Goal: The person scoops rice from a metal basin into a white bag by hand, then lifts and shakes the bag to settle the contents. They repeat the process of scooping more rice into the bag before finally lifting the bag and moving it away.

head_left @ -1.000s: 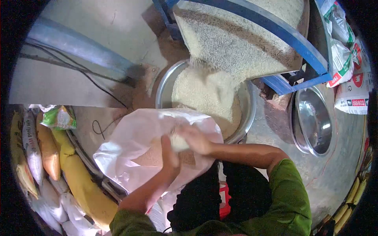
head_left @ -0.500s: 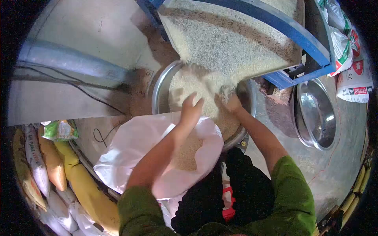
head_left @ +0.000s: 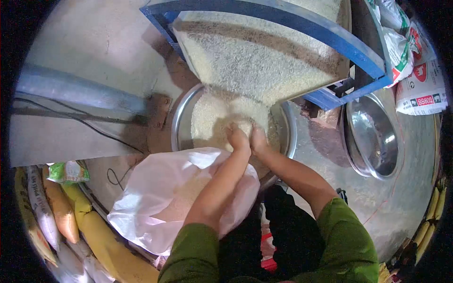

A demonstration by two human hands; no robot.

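Note:
My left hand point(head_left: 239, 137) and my right hand point(head_left: 257, 138) are close together over the rice grain point(head_left: 207, 113) heaped in a large metal basin point(head_left: 181, 115). Their fingers curl inward around grain, partly sunk in or hidden by it. A blue-framed sieve tray point(head_left: 264, 52), covered with grain, slopes down to the far rim of the basin. Below my left forearm, a white sack point(head_left: 141, 203) stands with its mouth wide, some grain visible inside, its edge overlapping the basin's near side.
At the right, stacked metal basins point(head_left: 375, 137) stand on the floor near printed sacks point(head_left: 422, 89). A blue-grey pipe point(head_left: 85, 92) and black cable point(head_left: 89, 123) run along the left. Filled yellow sacks point(head_left: 106, 231) lie at lower left.
My hands have come together from a spread position, with the fingers now curled around grain. The view has shifted slightly, so the tray and basin appear further left.

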